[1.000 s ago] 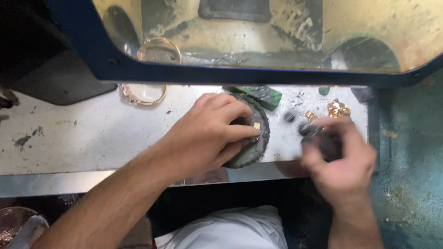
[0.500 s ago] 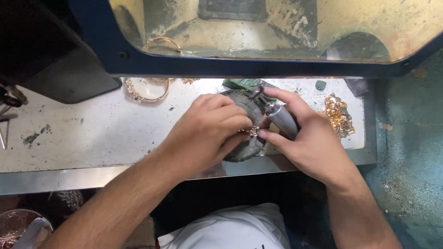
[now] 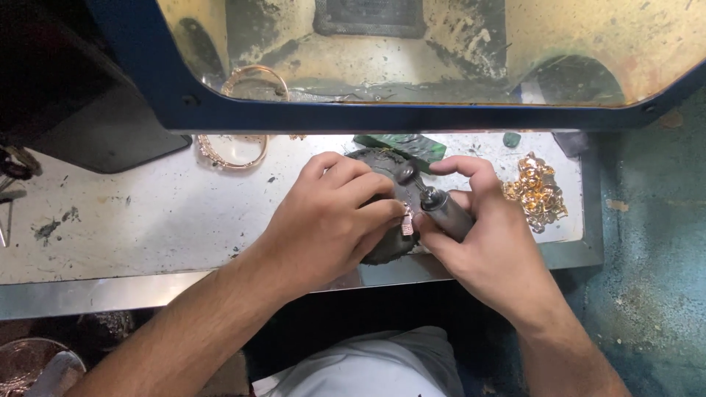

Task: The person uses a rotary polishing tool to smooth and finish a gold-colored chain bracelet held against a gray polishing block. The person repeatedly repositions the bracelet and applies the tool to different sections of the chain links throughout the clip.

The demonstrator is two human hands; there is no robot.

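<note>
The left hand has its fingers curled together, pinching a small pale-gold piece against a dark, worn round pad at the front edge of the worktop, while the right hand closes its fingers around a slim grey metal handpiece whose tip meets that piece. The work looks mid-way to me: this piece is under the tool, a heap of bright, knobbly gold pieces lies just to the right, apparently waiting. Farther back rest a textured rose-gold bangle and a green slab, below a blue-framed, grimy yellow shield.
</note>
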